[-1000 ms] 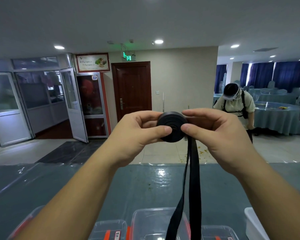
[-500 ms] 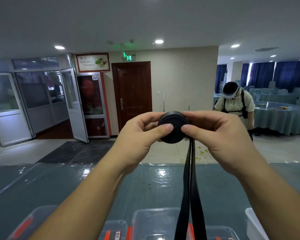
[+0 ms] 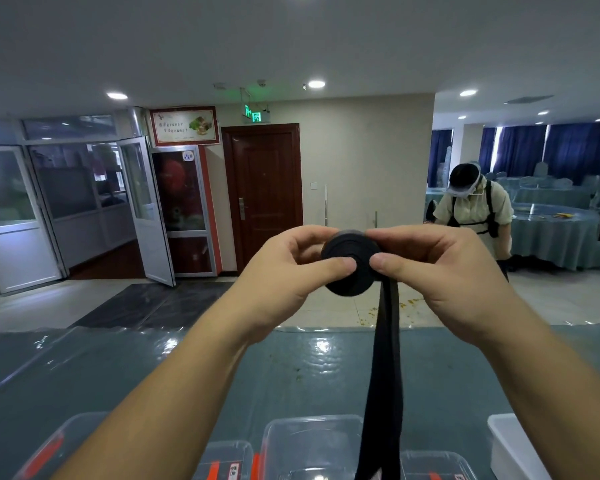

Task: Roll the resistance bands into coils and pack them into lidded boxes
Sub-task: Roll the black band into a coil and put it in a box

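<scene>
Gripping a black rubber resistance band [image 3: 350, 265] rolled into a thick round coil, both hands hold it up in the air above the far edge of the tabletop. The left hand [image 3: 284, 271] has its thumb pressed flat on the coil's near face and its fingers curled round the back of the roll. The right hand [image 3: 440, 271] mirrors it, thumb tip on the near face just beside the left thumb, fingers wrapped over the top and far side. The two thumbs are nearly touching.

From the coil's lower right side the unrolled tail of the band [image 3: 383, 375] hangs straight down as a doubled flat strap, passing in front of the table and out of view at the bottom edge.

The table [image 3: 153, 368] is covered in a teal cloth under a shiny clear plastic sheet. Along its near edge stand several clear plastic boxes [image 3: 309, 445] with orange-red clips, the middle one lying right behind the hanging tail. A white plastic container [image 3: 513, 445] sits at the near right corner.

Beyond the table, a person in a pale shirt and visor [image 3: 471, 206] bends forward near a round table with a blue-green cloth [image 3: 555, 230]. A dark brown wooden door [image 3: 264, 192] stands shut in the back wall.
</scene>
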{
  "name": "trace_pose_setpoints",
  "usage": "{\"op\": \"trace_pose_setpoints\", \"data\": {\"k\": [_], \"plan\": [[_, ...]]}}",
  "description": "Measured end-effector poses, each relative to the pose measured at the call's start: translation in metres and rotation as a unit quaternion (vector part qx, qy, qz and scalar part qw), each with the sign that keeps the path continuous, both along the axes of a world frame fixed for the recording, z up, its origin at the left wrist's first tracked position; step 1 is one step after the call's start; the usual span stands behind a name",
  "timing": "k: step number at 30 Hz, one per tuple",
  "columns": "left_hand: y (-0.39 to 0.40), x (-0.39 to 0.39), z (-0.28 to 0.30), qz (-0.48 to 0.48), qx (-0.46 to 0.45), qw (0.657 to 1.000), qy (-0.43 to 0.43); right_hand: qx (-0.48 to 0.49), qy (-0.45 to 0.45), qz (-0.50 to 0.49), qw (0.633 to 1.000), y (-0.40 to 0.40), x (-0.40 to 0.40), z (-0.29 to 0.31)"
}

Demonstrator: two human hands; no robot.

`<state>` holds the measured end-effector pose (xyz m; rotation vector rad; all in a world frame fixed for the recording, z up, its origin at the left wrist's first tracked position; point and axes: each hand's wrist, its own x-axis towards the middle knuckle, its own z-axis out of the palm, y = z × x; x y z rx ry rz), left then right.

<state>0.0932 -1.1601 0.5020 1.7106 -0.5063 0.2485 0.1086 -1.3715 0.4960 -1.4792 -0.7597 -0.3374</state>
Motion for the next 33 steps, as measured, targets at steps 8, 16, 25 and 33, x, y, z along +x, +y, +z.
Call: {"op": "trace_pose_setpoints", "data": {"k": [8,16,25,33], "plan": [[-0.008,0.002,-0.009,0.011,-0.068,0.998,-0.005,0.050,-0.020,-0.045,0.998,0.006,-0.002,-0.002],[0.001,-0.003,0.007,-0.022,-0.075,0.997,-0.010,0.048,-0.029,-0.032,0.998,0.008,-0.004,-0.001],[0.005,-0.001,0.002,-0.012,-0.077,0.997,0.004,0.015,-0.027,-0.038,0.999,0.008,-0.004,-0.004],[-0.001,0.000,0.000,0.010,-0.097,0.995,0.001,0.011,-0.016,-0.034,0.999,0.005,-0.003,0.004]]}}
